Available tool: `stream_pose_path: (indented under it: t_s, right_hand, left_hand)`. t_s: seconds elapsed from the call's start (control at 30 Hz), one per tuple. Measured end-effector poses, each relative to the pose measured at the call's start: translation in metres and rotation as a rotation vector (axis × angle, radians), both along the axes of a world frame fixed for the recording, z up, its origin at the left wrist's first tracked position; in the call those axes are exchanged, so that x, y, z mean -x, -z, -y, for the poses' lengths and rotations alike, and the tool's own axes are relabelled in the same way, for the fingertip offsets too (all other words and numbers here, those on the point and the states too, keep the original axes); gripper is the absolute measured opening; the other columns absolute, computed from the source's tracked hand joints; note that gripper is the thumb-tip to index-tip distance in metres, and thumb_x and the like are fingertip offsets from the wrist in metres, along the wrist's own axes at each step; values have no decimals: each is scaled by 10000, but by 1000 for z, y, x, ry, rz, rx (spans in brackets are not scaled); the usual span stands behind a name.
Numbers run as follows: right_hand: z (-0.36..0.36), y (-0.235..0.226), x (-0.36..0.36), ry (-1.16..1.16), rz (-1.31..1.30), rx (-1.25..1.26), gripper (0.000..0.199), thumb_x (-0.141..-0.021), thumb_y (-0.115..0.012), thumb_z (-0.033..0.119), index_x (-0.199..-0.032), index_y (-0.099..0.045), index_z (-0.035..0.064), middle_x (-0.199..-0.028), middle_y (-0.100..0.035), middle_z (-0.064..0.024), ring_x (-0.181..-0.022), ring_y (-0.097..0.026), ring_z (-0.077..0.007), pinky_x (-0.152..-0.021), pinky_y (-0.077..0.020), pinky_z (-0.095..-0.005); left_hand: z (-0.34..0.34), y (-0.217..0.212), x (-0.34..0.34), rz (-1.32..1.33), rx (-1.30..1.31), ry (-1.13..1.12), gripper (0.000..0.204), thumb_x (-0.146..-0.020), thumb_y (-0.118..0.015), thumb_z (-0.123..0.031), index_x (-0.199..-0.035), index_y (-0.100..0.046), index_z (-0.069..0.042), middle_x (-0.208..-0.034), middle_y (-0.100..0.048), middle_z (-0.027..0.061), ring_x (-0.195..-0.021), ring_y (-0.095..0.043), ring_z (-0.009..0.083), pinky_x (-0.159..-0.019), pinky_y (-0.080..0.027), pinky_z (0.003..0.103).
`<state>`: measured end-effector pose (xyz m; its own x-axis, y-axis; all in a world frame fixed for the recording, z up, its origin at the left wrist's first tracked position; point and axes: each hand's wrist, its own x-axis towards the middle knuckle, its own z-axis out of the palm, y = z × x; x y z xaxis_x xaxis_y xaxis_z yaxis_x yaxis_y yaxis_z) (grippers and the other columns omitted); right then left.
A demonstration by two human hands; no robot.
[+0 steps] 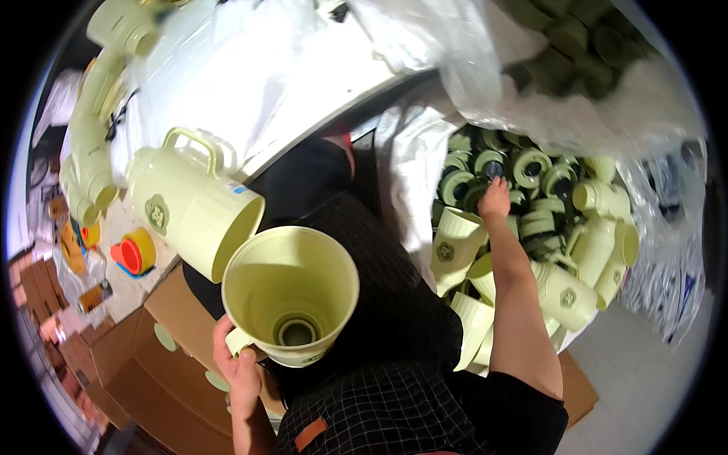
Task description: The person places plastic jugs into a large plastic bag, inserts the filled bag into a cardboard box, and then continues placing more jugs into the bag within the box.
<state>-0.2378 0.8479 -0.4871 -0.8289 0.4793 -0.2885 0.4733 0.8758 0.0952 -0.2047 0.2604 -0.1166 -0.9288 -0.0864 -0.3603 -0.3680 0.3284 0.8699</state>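
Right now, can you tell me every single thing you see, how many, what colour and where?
Held jug: one, pale green, low middle
Lying jug: one, pale green, left of middle
Other left jugs: several, pale green, upper left
Right-hand jugs: several, pale green, right
Rings: many, green, right, above those jugs
Cup-like parts: many, dark green, top right
Plastic sheeting: uncountable, clear, top
Packets: uncountable, greyish, far right
Round thing: one, red and yellow, left
Cardboard box: one, brown, lower left
Checked apron: one, black, bottom
Left fingers: one hand's, bare, gripping the held jug
Right fingers: one hand's, bare, among the rings
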Motion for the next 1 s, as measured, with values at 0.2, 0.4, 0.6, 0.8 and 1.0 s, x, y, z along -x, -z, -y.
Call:
stream_pose_path:
  t_s: [0.2, 0.4, 0.6, 0.8, 1.0]
  right_hand:
    - [4, 13, 8, 29, 409, -66, 542, -770, -787, 239, -1259, -597, 109, -1436, -428, -140, -1362, -416, -331, -1055, -468, -417]
    - [25, -87, 12, 87, 318, 256, 586, -679, -855, 340, -1108, -642, 2, -1019, -702, -200, -952, -677, -376, -881, -534, -434]
    - [151, -287, 65, -164, -535, 1021, 526, -843, -757, 215, -1269, -560, -23, -1096, -619, -111, -991, -584, -201, -910, -454, -306]
    - [283, -391, 68, -1184, -530, 1214, 662, -764, -757, 448, -1255, -665, 14, -891, -538, -78, -811, -544, -279, -734, -466, -393]
    - [291, -390, 41, -1220, -552, 1202, 680, -829, -675, 549, -1235, -679, 3, -860, -527, -71, -772, -521, -250, -695, -435, -366]
  left_hand:
    - [-15, -17, 19, 44, -25, 91, 736, -953, -598, -562, -1392, -488, 19, -1417, -526, 178, -1225, -552, 246, -1010, -444, 365]
    - [-26, -18, 24, -87, -112, 137, 637, -1004, -533, -492, -1389, -483, 12, -1442, -512, 247, -1325, -521, 329, -1093, -404, 426]
    - [-22, -9, 17, -220, -107, 237, 523, -1011, -544, -364, -1387, -504, -2, -1424, -540, 231, -1308, -546, 322, -1086, -414, 410]
    - [-14, -11, 4, -306, -133, 257, 433, -949, -587, -107, -1372, -525, -37, -1415, -566, 184, -1300, -561, 338, -1096, -419, 403]
    - [-5, -12, -11, -248, -177, 244, 483, -913, -569, -1, -1392, -514, -16, -1410, -574, 164, -1252, -593, 293, -1057, -451, 378]
